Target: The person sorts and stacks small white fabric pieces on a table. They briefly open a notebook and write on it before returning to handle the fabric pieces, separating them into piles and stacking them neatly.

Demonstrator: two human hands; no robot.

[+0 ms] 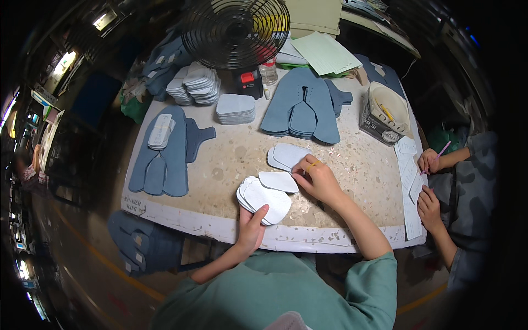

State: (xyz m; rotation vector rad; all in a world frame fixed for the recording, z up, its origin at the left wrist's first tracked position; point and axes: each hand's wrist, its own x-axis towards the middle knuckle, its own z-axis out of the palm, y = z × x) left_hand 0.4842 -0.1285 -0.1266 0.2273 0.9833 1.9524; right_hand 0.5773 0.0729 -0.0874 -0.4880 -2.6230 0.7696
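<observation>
My left hand holds a fanned stack of white rounded cut pieces near the table's front edge, thumb on top and fingers underneath. A single white cut piece overlaps the stack's far right side. At its right end the bent fingers of my right hand close on the edge; the exact grip is partly hidden. A yellow band circles one right finger. Just beyond, a small pile of similar white pieces lies on the table, partly covered by that hand.
Blue shoe-upper pieces lie behind, with more at left. White stacks, a black fan and a bottle stand farther back. At right are a bin, paper sheets and another person's hands, one holding a pen.
</observation>
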